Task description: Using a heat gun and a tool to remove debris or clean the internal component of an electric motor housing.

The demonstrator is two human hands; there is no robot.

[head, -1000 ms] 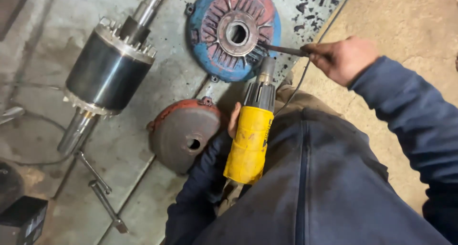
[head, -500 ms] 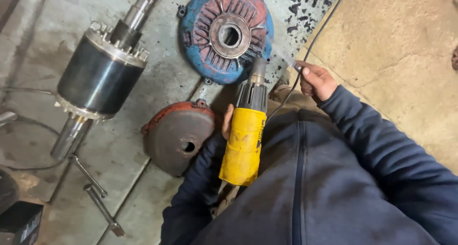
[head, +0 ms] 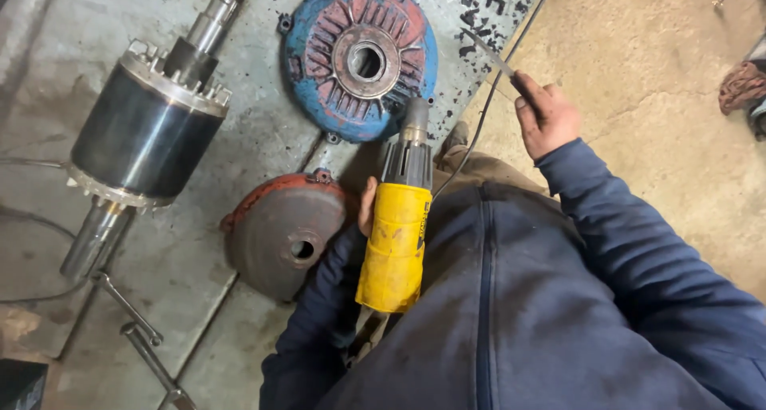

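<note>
Down by the person's lap, the yellow power tool [head: 396, 246] lies lengthwise against the dark blue jacket, its grey nose aimed at the blue end cover [head: 359, 59] just ahead of it. The left hand [head: 368, 206] is mostly hidden behind the tool's body; only a thumb or finger edge shows curled on its side, so it seems to be steadying the tool, though I cannot tell how firmly it closes. The right hand [head: 546, 119] is lifted off to the side and closed around a thin metal blade [head: 487, 53], whose tip points back toward the blue cover. A black cable [head: 495, 83] runs between the cover and that hand, across the edge where the metal floor plate [head: 263, 151] meets bare concrete. Beside the tool sits a rusty red end cover [head: 287, 234], dome up, close enough to crowd the left arm. Farther left lies a motor rotor [head: 148, 135] on its shaft, tilted diagonally, and near its lower end two long wrenches [head: 140, 330] rest on the plate, well apart from both hands.
</note>
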